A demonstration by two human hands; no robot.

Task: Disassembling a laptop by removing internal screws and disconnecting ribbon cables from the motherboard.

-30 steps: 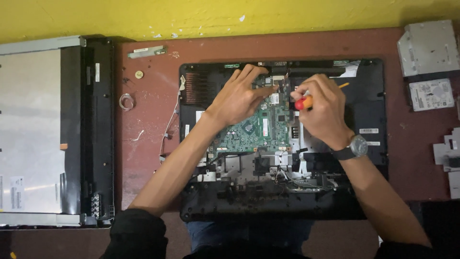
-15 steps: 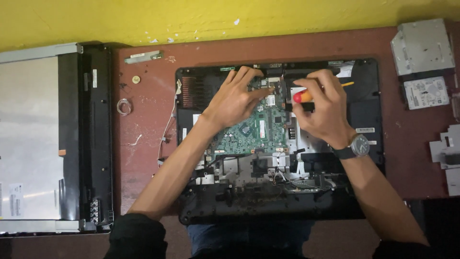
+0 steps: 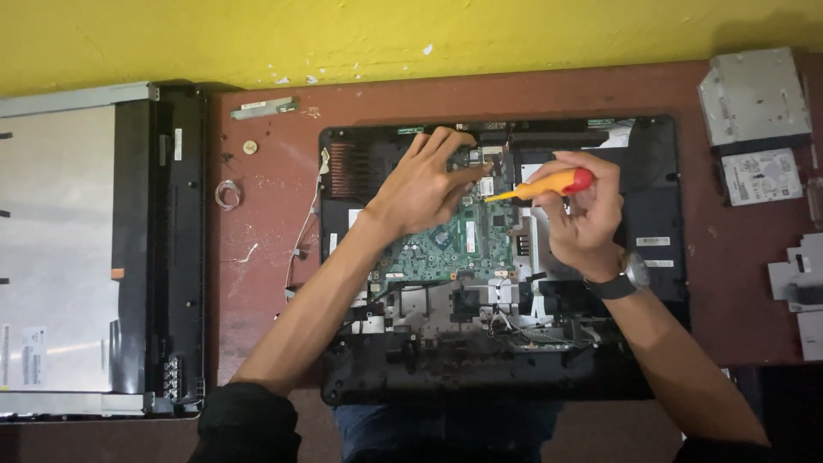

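Observation:
An opened black laptop base (image 3: 651, 197) lies on the brown table with its green circuit board (image 3: 446, 244) exposed. My left hand (image 3: 424, 184) rests on the board's upper part, fingers spread and fingertips pressing near a small metal part at the top edge. My right hand (image 3: 583, 210), with a dark wristwatch (image 3: 630, 276), grips a screwdriver (image 3: 549, 184) with a yellow and red handle. The screwdriver lies nearly level, its tip pointing left toward my left fingertips.
A detached screen panel (image 3: 60, 249) in a black frame fills the left side. A grey optical drive (image 3: 754, 94) and a hard drive (image 3: 761, 176) sit at the right edge. A small wire ring (image 3: 227, 195), a coin-like disc (image 3: 249, 147) and a narrow green strip (image 3: 266, 106) lie between.
My right hand has tilted the screwdriver from upright to nearly level, tip pointing left. My left hand has stayed on the board's top edge.

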